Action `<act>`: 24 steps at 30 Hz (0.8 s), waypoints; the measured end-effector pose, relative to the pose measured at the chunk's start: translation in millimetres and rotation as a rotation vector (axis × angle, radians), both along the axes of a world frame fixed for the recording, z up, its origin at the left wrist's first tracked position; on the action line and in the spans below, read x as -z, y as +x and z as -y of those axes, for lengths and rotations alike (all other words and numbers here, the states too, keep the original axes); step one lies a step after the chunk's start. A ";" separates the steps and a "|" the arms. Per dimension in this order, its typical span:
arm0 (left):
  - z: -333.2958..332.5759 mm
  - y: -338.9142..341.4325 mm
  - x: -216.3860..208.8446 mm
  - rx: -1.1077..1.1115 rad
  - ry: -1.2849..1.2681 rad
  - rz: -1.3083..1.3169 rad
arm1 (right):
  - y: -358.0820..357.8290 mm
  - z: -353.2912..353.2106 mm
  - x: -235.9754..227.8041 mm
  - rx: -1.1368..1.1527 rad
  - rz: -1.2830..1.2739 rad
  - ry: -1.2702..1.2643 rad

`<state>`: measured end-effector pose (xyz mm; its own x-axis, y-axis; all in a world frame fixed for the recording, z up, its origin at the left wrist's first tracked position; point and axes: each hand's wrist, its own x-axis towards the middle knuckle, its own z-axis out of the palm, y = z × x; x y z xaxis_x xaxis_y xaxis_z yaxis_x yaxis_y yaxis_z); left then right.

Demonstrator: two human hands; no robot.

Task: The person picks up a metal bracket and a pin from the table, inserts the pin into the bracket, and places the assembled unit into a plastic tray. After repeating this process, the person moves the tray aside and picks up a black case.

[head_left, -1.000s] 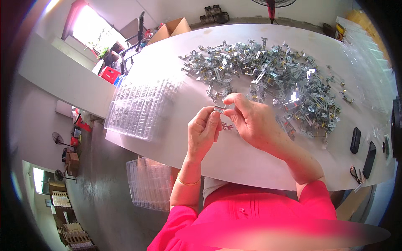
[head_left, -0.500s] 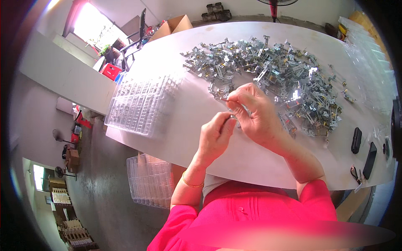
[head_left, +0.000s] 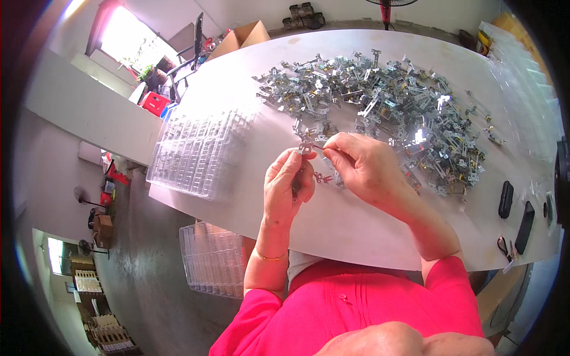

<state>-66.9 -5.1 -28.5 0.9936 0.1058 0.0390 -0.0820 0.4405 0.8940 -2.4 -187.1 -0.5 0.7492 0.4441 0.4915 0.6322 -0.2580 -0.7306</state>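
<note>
My left hand (head_left: 282, 187) is closed around small metal parts. A silvery metal bracket (head_left: 305, 148) sticks up between its thumb and forefinger, and more metal shows lower down by the curled fingers. My right hand (head_left: 371, 169) faces it from the right with thumb and forefinger pinched together. A thin dark piece (head_left: 317, 146) runs from that pinch to the bracket; its kind is too small to make out. Beyond both hands spreads a large heap of loose metal brackets (head_left: 386, 101). A few stray parts (head_left: 322, 177) lie on the white table between my hands.
A stack of clear compartment trays (head_left: 190, 160) stands on the table (head_left: 267, 225) at left. Another tray stack (head_left: 214, 261) is below the edge. At right lie a black case (head_left: 506, 199), a phone (head_left: 524, 228), small scissors (head_left: 504, 246) and clear plastic bags (head_left: 522, 113).
My left hand has turned upright, and the bracket in it now shows. The right hand has shifted slightly right and down, its pinch still close to the left fingertips.
</note>
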 end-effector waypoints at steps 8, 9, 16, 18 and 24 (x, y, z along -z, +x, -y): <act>0.9 -3.5 1.4 -0.114 0.312 0.029 | -0.1 0.9 1.5 0.011 0.060 -0.093; 0.6 -4.2 0.9 -0.120 0.335 0.037 | -0.2 0.6 3.2 0.004 0.044 -0.066; -3.9 -10.5 1.5 -0.103 0.413 0.057 | 1.0 1.0 3.5 -0.063 -0.140 0.008; -3.9 -11.4 3.4 -0.094 0.389 0.064 | 0.0 1.5 2.1 -0.077 -0.136 -0.002; -6.2 -12.5 4.9 -0.089 0.432 0.076 | -0.1 2.8 2.9 -0.113 -0.189 -0.020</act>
<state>-79.3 1.1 -33.4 0.9741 0.1484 0.1705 -0.1748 0.0164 0.9845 -2.5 -189.9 -3.3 0.7720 0.5387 0.3373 0.5102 -0.2088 -0.8343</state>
